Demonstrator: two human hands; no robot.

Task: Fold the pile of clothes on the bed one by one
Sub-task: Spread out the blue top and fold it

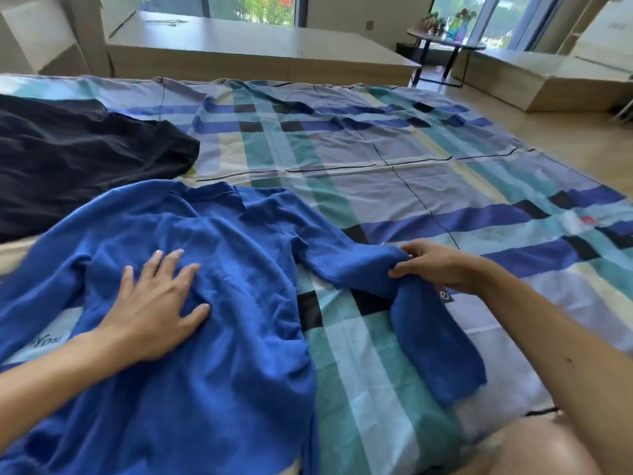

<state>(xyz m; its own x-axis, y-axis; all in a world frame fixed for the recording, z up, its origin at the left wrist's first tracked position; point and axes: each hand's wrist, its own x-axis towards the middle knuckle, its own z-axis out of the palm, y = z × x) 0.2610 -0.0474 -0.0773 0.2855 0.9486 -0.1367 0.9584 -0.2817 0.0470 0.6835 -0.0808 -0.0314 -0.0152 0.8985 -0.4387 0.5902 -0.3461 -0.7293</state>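
On near left of bed: blue long-sleeved top point(246, 337), spread out and creased, collar toward far side, lower part running off bottom edge of view. Upon its body: left hand point(154, 303), palm down, fingers straight and spread, pressing cloth flat, gripping nothing. To right of body: sleeve point(346, 265) of same top, stretched sideways across cover, bent at the grip and turned back toward near edge, cuff end lying on cover. At that bend: right hand point(435, 265), thumb and curled fingers pinching sleeve cloth, bunched fold between them. Just below that hand, at sleeve's edge: small dark label point(444, 295) with pale mark, too small to read. Beneath all: checked bed cover point(411, 186) in blue, teal, lilac, cream and black, laid out with light creases. At far left of bed: dark navy garment point(75, 159), heaped loosely, near blue top's collar; touching or apart, cannot tell. At lower right corner: bare knee point(548, 450). Beyond bed: low pale wooden platform point(257, 53) along windows; small round table point(445, 46) on dark legs at right, bearing coloured items too blurred to tell; pale wooden floor point(565, 138).
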